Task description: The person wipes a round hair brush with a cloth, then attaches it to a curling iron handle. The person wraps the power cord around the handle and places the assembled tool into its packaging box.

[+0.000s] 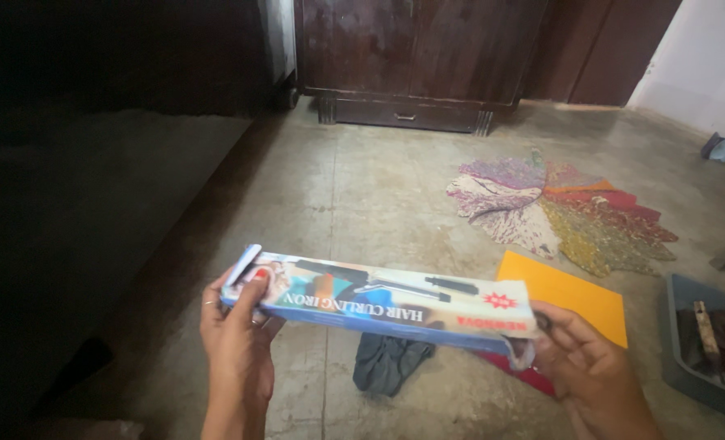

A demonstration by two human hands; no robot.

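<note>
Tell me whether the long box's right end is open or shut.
Open: the long box has its end flap loose and ragged by the right hand. The left hand grips the other end. Contents: cannot tell.

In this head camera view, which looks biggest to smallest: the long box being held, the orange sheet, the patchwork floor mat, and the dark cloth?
1. Patchwork floor mat.
2. Long box, though it is nearest the camera, so unsure.
3. Orange sheet, partly hidden.
4. Dark cloth.

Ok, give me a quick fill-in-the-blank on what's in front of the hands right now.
1. Both hands hold a long, printed ____ by its ends.
2. The flat sheet on the floor past the right hand is ____ in colour.
3. The dark cloth lies on the ____ below the left hand and its load.

Missing words: box; orange; floor
</note>
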